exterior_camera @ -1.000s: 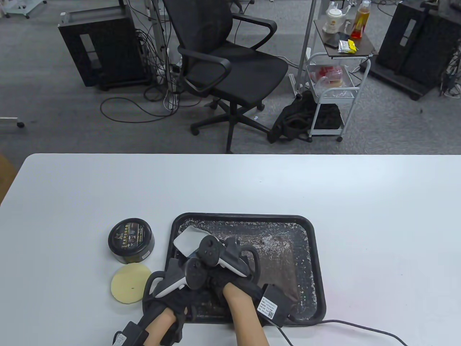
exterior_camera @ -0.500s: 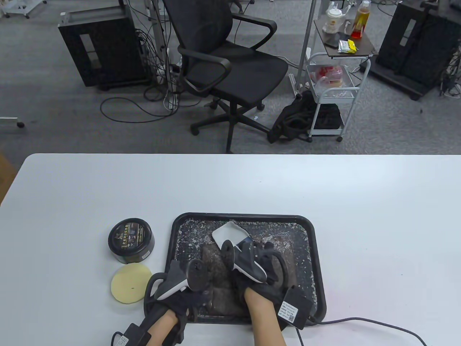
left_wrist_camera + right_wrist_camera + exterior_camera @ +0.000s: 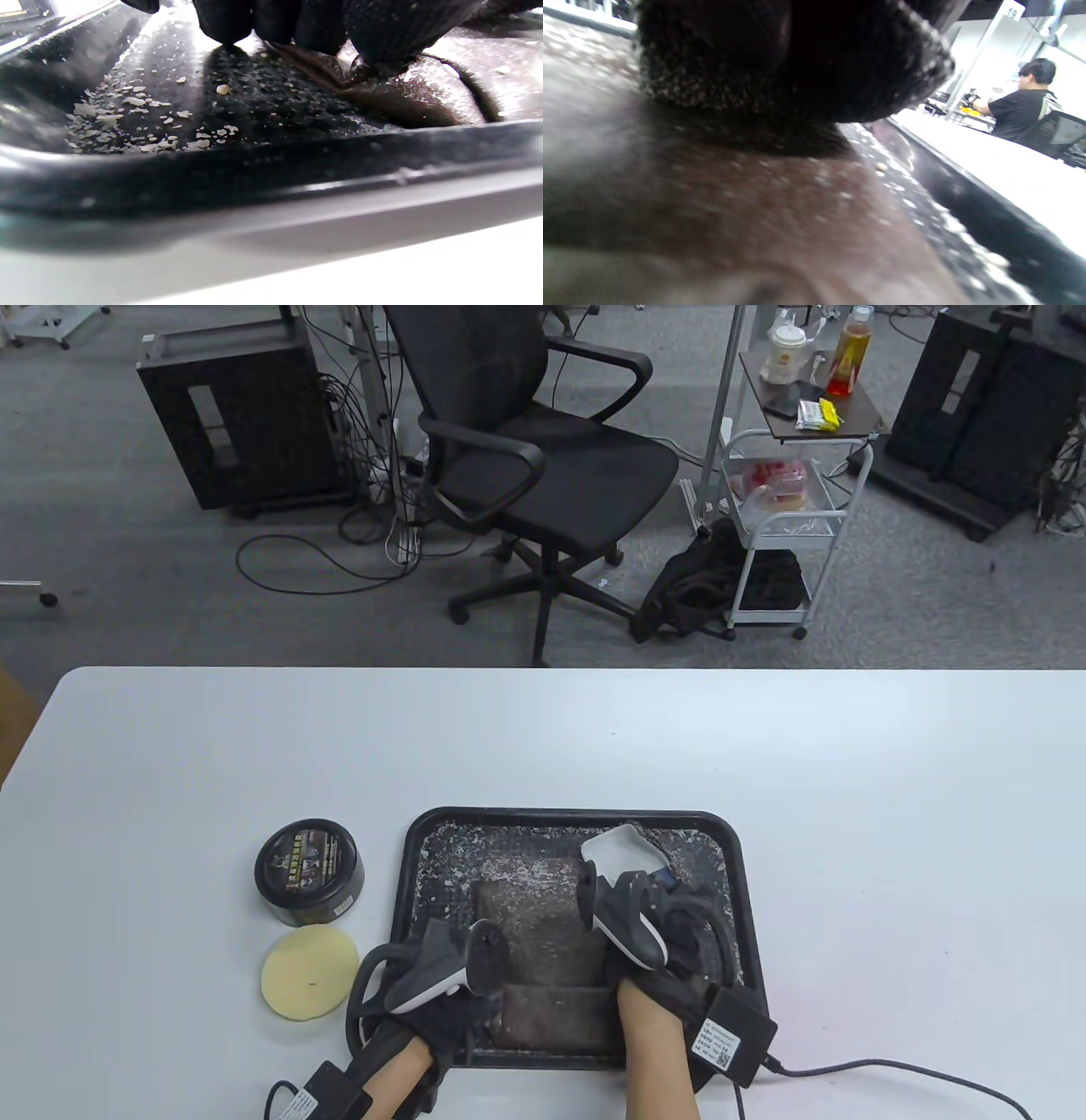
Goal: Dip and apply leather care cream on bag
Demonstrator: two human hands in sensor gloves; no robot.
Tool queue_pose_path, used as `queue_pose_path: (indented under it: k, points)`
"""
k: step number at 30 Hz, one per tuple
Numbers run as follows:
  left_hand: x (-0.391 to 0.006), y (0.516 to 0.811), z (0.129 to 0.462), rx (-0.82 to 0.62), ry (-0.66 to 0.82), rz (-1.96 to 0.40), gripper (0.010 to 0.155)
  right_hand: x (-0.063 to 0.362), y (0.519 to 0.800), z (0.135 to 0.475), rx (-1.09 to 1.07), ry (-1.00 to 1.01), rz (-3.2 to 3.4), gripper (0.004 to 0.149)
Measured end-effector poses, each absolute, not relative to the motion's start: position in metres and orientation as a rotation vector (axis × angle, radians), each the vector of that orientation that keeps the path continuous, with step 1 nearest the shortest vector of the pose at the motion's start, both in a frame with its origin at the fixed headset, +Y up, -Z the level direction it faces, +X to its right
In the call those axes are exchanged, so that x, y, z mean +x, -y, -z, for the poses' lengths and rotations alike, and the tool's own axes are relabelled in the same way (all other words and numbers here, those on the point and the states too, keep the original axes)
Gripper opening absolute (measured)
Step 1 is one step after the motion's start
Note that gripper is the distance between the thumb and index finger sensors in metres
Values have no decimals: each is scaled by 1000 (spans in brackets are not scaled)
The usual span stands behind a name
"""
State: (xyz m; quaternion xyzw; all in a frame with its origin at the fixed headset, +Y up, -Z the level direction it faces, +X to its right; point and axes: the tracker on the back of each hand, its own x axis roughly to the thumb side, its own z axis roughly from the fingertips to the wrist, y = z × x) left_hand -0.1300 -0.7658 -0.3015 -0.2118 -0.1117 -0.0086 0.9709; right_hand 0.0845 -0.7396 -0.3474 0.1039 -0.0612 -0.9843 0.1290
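Note:
A brown leather bag (image 3: 543, 933), speckled with pale flecks, lies flat in a black tray (image 3: 730, 857). My left hand (image 3: 462, 993) is at the tray's near left, and its fingertips (image 3: 369, 46) pinch and press the bag's edge (image 3: 331, 72). My right hand (image 3: 636, 925) is over the bag's right side and holds a white applicator piece (image 3: 615, 847) that sticks out past its fingers. In the right wrist view the gloved hand (image 3: 780, 63) lies low over the bag's surface (image 3: 763, 203). A closed black cream tin (image 3: 310, 869) stands left of the tray.
A round yellow sponge pad (image 3: 308, 973) lies on the white table (image 3: 891, 814) in front of the tin. Pale flakes (image 3: 140, 114) litter the tray floor. A glove cable (image 3: 891, 1073) trails to the right. An office chair and a cart stand beyond the table.
My right hand has swept the white applicator from the tray's left side across the bag to its right side. My left hand has stayed at the bag's near left edge.

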Motion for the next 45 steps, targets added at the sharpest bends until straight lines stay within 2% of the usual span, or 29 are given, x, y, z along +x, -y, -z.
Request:
queue_pose_path:
  k: [12,18,32,38,45]
  points:
    - [-135,769,299,-408,220,-22,60,121,739,346,458,313,3029,50]
    - [-135,769,297,-404,205,-14,59,116,741,343,458,351,3050,52]
    - [-146,774,297,-444,185,-115,60,35,741,333,13,265,3108,52]
    - [-147,774,297,-452,183,-123,60,-5,744,326,-196,139,3003,53]
    - [-149,775,297,-478,187,-147,61,-13,745,324,-458,169,3157,53]
